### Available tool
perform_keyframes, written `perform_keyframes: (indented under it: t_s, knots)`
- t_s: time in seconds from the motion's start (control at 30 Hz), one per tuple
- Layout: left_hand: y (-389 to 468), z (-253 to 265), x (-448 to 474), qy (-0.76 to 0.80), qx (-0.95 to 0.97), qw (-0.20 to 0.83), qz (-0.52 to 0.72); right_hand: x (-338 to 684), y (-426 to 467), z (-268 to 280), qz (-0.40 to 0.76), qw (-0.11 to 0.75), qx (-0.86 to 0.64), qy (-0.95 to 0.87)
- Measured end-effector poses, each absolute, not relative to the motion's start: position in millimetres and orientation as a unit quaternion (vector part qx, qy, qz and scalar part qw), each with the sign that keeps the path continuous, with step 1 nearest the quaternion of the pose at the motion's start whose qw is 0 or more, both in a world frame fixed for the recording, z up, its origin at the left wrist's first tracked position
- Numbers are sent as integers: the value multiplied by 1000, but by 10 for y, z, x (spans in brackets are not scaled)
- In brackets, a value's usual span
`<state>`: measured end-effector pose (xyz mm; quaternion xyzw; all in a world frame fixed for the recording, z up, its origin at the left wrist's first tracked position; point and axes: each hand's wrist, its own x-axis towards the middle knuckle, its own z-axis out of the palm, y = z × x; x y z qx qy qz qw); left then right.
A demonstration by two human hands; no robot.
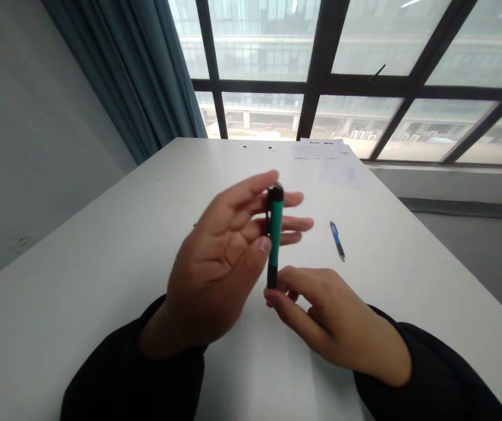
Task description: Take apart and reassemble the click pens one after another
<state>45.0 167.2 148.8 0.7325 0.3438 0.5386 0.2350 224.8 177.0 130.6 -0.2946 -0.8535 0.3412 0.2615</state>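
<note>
Grn pen [276, 231] upright: R hand [336, 318] pinching btm, L hand [220, 257] spread.

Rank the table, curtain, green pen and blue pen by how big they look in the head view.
table
curtain
green pen
blue pen
Held nearer the camera, the green pen may only look bigger.

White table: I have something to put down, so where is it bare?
Bare: on the left, between the left edge of the white table and the left sleeve; on the right, between the blue pen and the right edge. Crowded: mid-table, with the left hand and right hand at the green pen; far right, with papers.
</note>
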Motion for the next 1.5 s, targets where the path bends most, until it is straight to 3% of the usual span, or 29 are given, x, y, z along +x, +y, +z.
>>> perform_keyframes:
  t_s: [0.1,0.57,1.03,1.5]
  knots:
    - [1655,1475,450,323,746,289,506,2219,1762,1282,349,236,-277,-863]
    - [1673,1441,441,335,779,229,477,2238,1763,1299,344,245,-245,-873]
    - [1698,1422,499,325,685,360,544,2252,1767,1310,388,204,-282,-853]
    - [1745,1413,513,376,660,323,564,2246,1766,1316,394,213,-292,-845]
